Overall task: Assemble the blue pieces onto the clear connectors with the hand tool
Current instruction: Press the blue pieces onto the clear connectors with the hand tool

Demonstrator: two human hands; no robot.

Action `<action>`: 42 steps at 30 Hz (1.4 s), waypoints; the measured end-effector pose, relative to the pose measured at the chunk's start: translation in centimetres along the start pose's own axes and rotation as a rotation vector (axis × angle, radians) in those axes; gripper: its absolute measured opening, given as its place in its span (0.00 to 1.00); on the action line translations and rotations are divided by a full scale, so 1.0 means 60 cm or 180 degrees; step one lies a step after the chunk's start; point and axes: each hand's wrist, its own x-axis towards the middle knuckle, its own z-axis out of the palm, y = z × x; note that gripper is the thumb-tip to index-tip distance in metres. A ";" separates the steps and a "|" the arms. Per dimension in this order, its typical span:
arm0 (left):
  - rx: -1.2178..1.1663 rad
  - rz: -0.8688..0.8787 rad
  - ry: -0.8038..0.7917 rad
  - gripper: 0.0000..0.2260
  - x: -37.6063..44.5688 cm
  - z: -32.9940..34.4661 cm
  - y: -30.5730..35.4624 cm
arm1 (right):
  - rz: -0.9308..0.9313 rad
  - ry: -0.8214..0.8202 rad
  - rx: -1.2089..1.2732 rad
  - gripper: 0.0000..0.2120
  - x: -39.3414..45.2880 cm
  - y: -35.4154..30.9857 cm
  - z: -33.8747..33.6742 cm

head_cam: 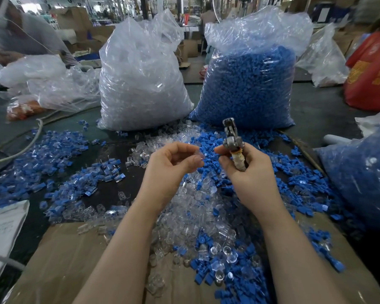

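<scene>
A clear connector [198, 156] is pinched between thumb and fingertips of the left hand [173, 163], raised above the loose heap on the worktop [329, 110]. The hand tool [232, 140], a plier-like metal piece with a taped handle, is gripped in the right hand [246, 170], fingers curled round the handle, nose pointing up and away. The jaws of the tool appear to hold nothing, though this is hard to tell. The step in hand is judged to be the pairing stage: a connector has been picked, and no blue piece is seen on it yet. The next move would call for a blue piece [208, 137] to be taken from the heap, seated on the connector, and pressed home with the tool (alignment before squeezing looks to matter). Counted: one tool; one connector held; two tall upright sacks, one bag of clear connectors [140, 84] and one bag of blue pieces [250, 88]; a third bag with blue contents [360, 172] at the right edge. Loose parts on the worktop are past counting. Joined blue-and-clear units [59, 163] lie spread to the left, likewise uncounted.
</scene>
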 end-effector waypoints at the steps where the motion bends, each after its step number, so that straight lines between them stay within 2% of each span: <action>1: -0.0029 -0.0046 -0.0075 0.07 0.000 0.000 0.000 | -0.0005 0.0040 0.0062 0.11 0.000 0.000 0.000; 4: 0.0019 -0.0138 -0.0275 0.07 -0.001 0.002 0.001 | -0.0047 0.0203 0.0190 0.09 0.002 -0.001 0.002; 7: 0.0074 -0.0170 -0.0373 0.08 -0.002 0.006 0.002 | -0.0157 0.0193 0.0179 0.12 0.002 -0.002 0.003; 14: 0.0245 -0.0141 -0.0411 0.10 -0.002 0.005 0.001 | -0.0246 0.0191 -0.0301 0.09 0.002 0.003 0.005; 23: 0.0530 -0.0068 -0.0272 0.09 0.000 0.010 0.000 | -0.0243 0.0220 -0.0597 0.07 0.000 0.000 0.009; 28: 0.0287 -0.0060 -0.0161 0.08 -0.002 0.016 0.001 | -0.0162 0.0251 -0.0640 0.08 -0.001 0.000 0.011; 35: 0.0366 -0.0069 -0.0123 0.07 -0.003 0.015 0.005 | -0.0070 0.0289 -0.0701 0.08 -0.001 0.002 0.013; 42: 0.0247 -0.0104 -0.0010 0.08 -0.004 0.016 0.009 | -0.0040 0.0101 -0.0589 0.08 0.001 0.005 0.009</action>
